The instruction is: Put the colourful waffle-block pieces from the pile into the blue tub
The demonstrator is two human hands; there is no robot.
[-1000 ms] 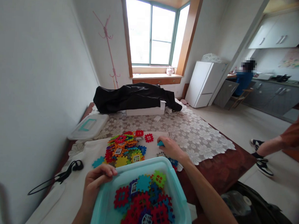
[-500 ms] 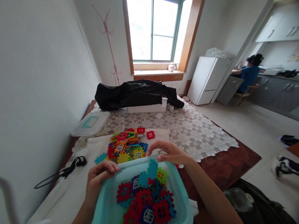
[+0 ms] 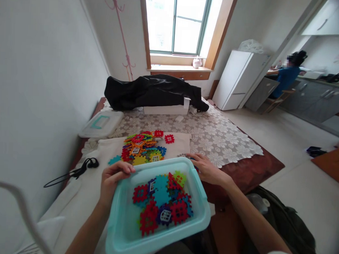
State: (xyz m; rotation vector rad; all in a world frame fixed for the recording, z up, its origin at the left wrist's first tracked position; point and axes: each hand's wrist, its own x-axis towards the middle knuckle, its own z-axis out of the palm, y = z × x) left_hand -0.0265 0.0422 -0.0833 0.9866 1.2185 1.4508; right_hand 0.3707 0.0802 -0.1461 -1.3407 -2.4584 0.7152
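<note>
Head view: the fingers of the left hand are closed over the far left corner of the turquoise tub, thumb and fingertips on its rim; the fingers of the right hand are bent downward just beyond the tub's far right corner, a scrap of blue and red showing under them, but the rim hides part of the fingertips, so I cannot tell whether they grip anything.

Inside the tub lie notched plastic pieces, loosely overlapping; a turquoise piece sits uppermost near the middle, a red piece to its left, a lime-green piece toward the far right, and a purple piece with a white window insert nearer the person.

Just beyond the tub, a heap of mixed pieces rests on a white cloth; one flat red square lies apart, right of the heap.

Farther out, a black cord lies on the left; a clear lid rests near the wall; a black cover drapes over a white box on the patterned tablecloth; past the fridge, a person in blue sits at a counter.
</note>
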